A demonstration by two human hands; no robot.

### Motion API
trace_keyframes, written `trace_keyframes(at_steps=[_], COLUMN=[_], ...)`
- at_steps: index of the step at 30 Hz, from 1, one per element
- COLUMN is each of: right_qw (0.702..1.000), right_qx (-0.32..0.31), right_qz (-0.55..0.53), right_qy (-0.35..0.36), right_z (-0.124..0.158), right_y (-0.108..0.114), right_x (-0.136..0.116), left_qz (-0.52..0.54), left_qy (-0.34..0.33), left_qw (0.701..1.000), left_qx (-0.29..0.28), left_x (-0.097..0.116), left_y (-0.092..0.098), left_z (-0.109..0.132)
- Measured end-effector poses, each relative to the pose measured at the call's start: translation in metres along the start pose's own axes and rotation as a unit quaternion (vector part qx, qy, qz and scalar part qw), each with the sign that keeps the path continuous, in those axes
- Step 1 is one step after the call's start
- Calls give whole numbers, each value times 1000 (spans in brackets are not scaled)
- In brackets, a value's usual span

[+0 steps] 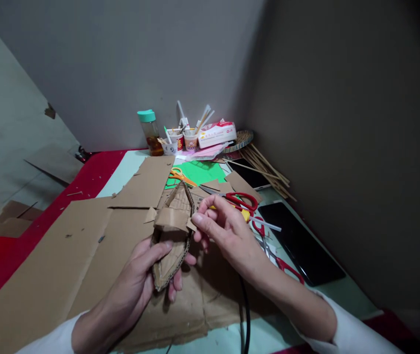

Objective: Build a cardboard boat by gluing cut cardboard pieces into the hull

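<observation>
The left hand (pixel 143 268) has a firm grip on a small cardboard boat (pixel 175 253), its thumb inside the hull and its fingers wrapped underneath. The boat is held above the cardboard sheets (pixel 125 246) on the table (pixel 221 341), one pointed end aimed away from the person. A curved cardboard strip (pixel 172 218) arches over the hull's middle, with a tab sticking out on each side. The right hand (pixel 228 233) is bent with its thumb at the right-hand tab (pixel 191 224); whether its grip pinches that tab cannot be told.

Behind the right hand, a yellow glue gun (pixel 246 215) is mostly hidden. Red-handled scissors (pixel 242 199) lie beside it, and another red-handled pair (pixel 287 268) lies nearer the person, next to a black tablet (pixel 302 246). Orange-handled scissors (pixel 177 173) rest by green paper (pixel 204 172) beyond the boat. Farther back stand a teal-lidded bottle (pixel 150 132), paper cups (pixel 191 142) holding sticks and a tissue packet (pixel 217 134).
</observation>
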State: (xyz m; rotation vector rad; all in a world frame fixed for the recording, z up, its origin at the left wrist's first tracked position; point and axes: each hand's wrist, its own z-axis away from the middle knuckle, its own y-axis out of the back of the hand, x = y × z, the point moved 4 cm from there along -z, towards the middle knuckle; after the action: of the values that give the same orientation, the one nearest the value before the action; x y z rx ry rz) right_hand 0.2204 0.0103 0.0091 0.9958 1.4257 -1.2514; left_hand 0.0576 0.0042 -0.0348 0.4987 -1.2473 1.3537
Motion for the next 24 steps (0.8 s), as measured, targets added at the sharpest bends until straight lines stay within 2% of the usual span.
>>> trace_keyframes(at_steps=[7, 17, 21, 24], right_qw=[999, 1000, 999, 997], right_qx=[-3, -2, 31, 71], right_qz=[-25, -15, 22, 4], right_qy=[-22, -16, 13, 27], right_z=[-2, -4, -5, -7], right_y=[-1, 0, 7, 16], right_x=[4, 7, 3, -1], left_qz=[-11, -27, -28, -30], left_qy=[2, 7, 3, -8], left_qw=[1000, 999, 999, 997], left_qx=[8, 24, 46, 76], left_x=[-1, 2, 4, 7], left_y=[1, 0, 4, 11], left_z=[0, -1, -5, -10])
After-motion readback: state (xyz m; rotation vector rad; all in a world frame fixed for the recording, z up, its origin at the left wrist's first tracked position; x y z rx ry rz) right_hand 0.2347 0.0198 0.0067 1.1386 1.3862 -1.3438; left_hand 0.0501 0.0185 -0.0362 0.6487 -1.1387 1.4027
